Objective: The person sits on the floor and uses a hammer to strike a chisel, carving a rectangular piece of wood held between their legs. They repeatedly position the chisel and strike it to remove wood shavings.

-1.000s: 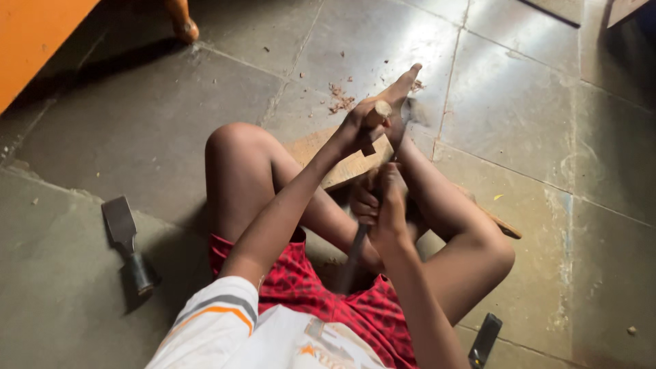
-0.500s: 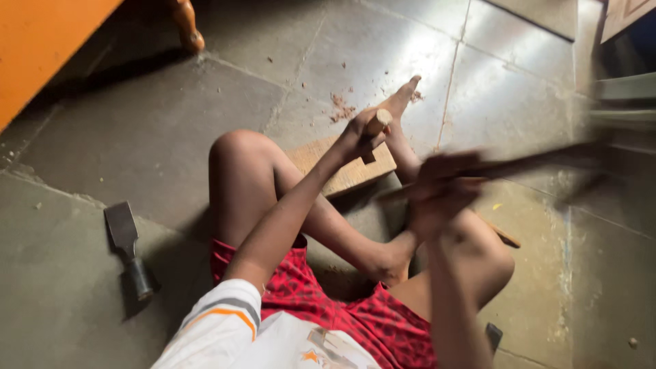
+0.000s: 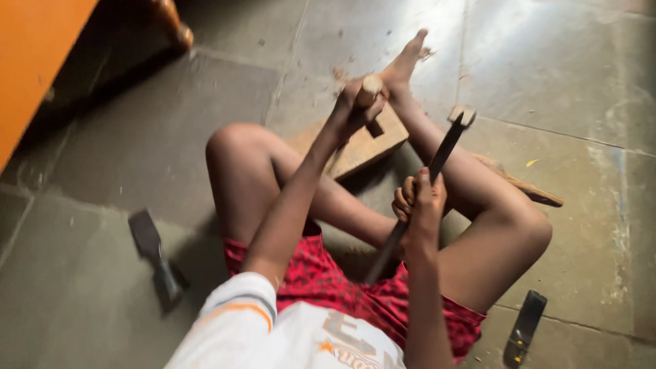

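I sit on a stone tile floor with my legs bent around a flat wooden block (image 3: pixel 362 147). My left hand (image 3: pixel 355 109) is closed around the wooden handle of a chisel (image 3: pixel 371 92) that stands on the block. My right hand (image 3: pixel 417 201) grips the dark shaft of a hammer (image 3: pixel 441 154), whose head is raised to the right of the chisel, short of its top. A second piece of wood (image 3: pixel 529 191) lies under my right leg.
A wide flat chisel (image 3: pixel 154 253) lies on the floor at my left. A dark flat object (image 3: pixel 525 328) lies by my right hip. An orange panel (image 3: pixel 34 61) and a turned furniture leg (image 3: pixel 174 24) stand at the upper left. Wood chips (image 3: pixel 339 74) lie near my foot.
The hammer swung up and out to the right, blurred, and has now come back down toward the chisel. My left hand has kept the chisel on the block.
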